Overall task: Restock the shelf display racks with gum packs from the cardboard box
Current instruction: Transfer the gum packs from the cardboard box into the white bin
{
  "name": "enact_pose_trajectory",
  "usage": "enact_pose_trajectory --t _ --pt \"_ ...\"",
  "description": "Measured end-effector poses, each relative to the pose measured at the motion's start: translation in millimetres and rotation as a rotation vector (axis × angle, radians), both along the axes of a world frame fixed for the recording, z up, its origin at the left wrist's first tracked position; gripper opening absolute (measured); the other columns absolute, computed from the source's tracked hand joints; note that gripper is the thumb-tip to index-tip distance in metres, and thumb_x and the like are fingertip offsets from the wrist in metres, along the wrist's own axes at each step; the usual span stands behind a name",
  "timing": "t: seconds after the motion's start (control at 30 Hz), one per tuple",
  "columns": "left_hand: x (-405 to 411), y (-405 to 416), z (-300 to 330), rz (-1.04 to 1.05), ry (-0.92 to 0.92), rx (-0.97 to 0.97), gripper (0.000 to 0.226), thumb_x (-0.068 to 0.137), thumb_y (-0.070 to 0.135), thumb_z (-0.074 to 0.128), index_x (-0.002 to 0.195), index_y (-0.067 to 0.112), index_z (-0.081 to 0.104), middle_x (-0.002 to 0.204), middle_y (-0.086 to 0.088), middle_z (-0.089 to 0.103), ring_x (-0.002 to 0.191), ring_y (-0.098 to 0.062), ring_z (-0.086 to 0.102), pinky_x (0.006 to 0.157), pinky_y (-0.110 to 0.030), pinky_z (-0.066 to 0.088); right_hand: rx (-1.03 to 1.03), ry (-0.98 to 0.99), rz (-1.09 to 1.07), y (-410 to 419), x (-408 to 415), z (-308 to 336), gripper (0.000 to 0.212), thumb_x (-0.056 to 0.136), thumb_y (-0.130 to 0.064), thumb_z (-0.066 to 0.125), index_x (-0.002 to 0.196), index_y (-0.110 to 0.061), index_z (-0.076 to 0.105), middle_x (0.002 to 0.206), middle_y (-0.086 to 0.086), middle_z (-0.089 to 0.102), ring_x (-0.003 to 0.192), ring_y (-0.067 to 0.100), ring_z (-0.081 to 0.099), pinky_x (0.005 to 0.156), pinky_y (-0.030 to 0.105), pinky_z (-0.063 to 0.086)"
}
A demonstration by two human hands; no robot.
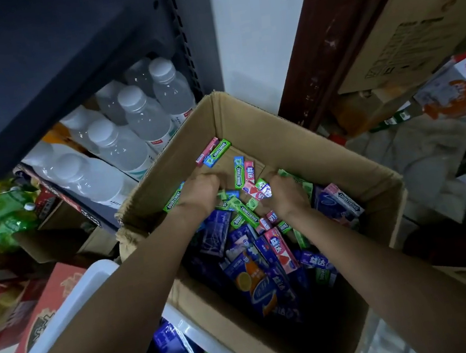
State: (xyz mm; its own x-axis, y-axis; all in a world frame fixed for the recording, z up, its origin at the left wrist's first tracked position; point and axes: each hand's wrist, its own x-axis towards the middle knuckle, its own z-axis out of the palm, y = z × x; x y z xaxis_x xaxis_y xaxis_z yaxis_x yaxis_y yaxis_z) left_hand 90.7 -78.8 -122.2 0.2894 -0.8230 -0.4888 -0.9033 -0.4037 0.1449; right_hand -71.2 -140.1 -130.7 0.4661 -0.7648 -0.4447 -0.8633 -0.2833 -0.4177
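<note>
Cardboard box (pixel 250 120) open, on floor beside dark shelving (pixel 60 66). Gum packs (pixel 254 251) heaped loose inside: green, pink, purple. Left hand (pixel 201 194) and right hand (pixel 287 195) both plunged into heap, fingers curled down among packs; firm grasp on any pack cannot be told. Water bottles (pixel 118 138) on shelf alongside. White tray (pixel 73 306) at lower left, more packs within.
</note>
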Motion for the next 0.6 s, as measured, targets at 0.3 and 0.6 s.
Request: enact_pose_trajectory --t 0.3,0.6 --pt "-21.6 12.8 31.8 0.285 0.383 -0.324 0.033 0.078 0.022 0.075 0.107 0.008 0.067 0.091 -0.009 0.064 0.081 -0.019 0.055 0.068 -0.021 0.041 0.285 -0.373 -0.363 6.7 -5.3 15.6 0.043 0.071 -0.022 0.081 0.060 0.000 0.046 0.064 0.016 0.052 0.062 0.028 0.051 0.054 0.030 0.027" --pt "-30.5 84.8 82.5 0.534 0.826 -0.616 0.033 0.077 0.020 0.077 0.071 -0.006 0.057 0.055 0.002 0.040 0.054 -0.014 0.035 0.054 -0.027 0.031 0.231 -0.673 -0.421 71.0 -12.5 79.6 0.050 0.070 -0.027 0.081 0.109 0.000 0.066 0.104 0.009 0.066 0.102 0.022 0.060 0.085 0.032 0.044"
